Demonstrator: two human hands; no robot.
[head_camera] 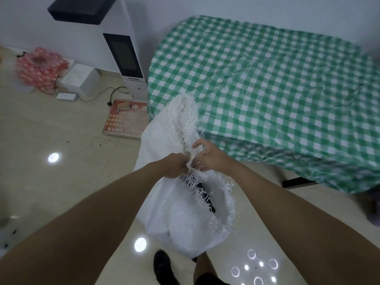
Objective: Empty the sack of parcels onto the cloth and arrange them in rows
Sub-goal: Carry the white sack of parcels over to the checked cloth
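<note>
A white woven sack (183, 219) with a frayed, stringy rim stands on the glossy floor (61, 182). The left hand (174, 167) and right hand (209, 157) pinch its gathered mouth together. Beyond lies the wrinkled green-checked cloth (267, 83).

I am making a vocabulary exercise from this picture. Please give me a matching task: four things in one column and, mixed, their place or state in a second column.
Things:
1. white woven plastic sack
2. green-and-white checked cloth
3. red printed sign board
4. red patterned bag

Place or state:
A. flat on the floor by the white kiosk
B. spread over the table
C. frayed mouth held by both hands
D. by the wall, far left

Pairs: 1-C, 2-B, 3-A, 4-D
</note>
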